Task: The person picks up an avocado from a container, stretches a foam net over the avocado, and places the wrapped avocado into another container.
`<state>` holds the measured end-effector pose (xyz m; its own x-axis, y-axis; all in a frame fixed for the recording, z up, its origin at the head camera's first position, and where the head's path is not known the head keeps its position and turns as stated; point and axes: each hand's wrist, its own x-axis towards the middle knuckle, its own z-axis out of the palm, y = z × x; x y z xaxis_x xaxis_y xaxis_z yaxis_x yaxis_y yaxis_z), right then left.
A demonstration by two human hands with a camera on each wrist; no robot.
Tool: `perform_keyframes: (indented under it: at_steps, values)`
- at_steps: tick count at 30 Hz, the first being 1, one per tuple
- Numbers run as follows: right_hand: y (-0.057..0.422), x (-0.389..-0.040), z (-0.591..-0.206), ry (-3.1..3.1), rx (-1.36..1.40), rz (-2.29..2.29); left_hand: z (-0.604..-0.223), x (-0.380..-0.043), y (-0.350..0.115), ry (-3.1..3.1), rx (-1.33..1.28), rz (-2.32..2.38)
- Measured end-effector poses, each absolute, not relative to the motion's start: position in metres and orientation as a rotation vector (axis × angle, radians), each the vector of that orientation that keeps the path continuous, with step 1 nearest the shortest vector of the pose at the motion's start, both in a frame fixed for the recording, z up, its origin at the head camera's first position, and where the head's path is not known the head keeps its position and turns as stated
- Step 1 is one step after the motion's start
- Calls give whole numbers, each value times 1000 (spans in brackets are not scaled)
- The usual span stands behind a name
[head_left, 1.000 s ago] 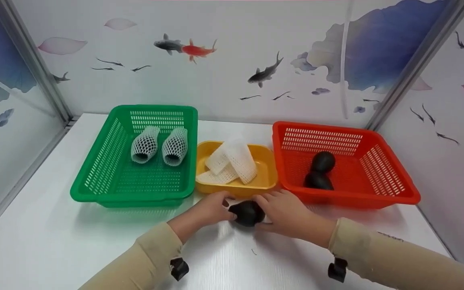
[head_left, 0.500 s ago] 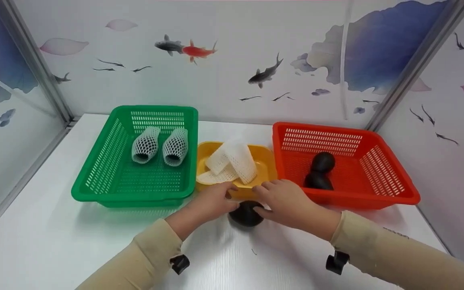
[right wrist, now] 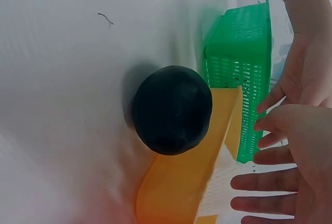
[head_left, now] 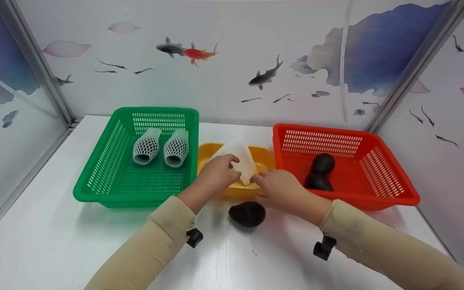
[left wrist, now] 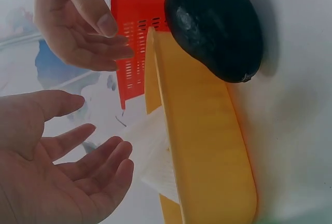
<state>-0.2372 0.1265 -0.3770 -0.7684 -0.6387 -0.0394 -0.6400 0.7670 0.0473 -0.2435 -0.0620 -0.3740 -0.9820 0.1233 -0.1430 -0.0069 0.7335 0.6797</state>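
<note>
A dark avocado (head_left: 247, 214) lies on the white table just in front of the yellow basin (head_left: 232, 193). White foam net sleeves (head_left: 245, 160) sit in that basin, partly covered by the hands in the head view. My left hand (head_left: 218, 172) hovers over the basin's left part, fingers loosely bent near the sleeves and holding nothing. Over the front right rim is my right hand (head_left: 282, 187), its fingers extended towards the sleeves. Both wrist views show relaxed, spread fingers, with the avocado (left wrist: 215, 29) below them beside the basin wall.
On the left stands a green basket (head_left: 135, 197) with two net-wrapped avocados (head_left: 146, 146). A red basket (head_left: 357, 198) at the right holds two bare avocados (head_left: 323, 163). Printed wall panels (head_left: 224, 92) enclose the back and sides.
Both hands have let go of the avocado, leaving it on the table. They have moved up and forward to the yellow basin, the left hand farther in over the sleeves.
</note>
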Motion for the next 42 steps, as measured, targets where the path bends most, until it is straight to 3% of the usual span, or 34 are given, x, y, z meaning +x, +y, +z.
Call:
perform_keyframes:
  at_steps: [18, 42]
  values:
    - [116, -271, -386, 2919, -882, 92, -389, -285, -59, 2956, 60, 958]
    - [118, -275, -386, 2942, -954, 114, -394, -284, -48, 2900, 117, 945]
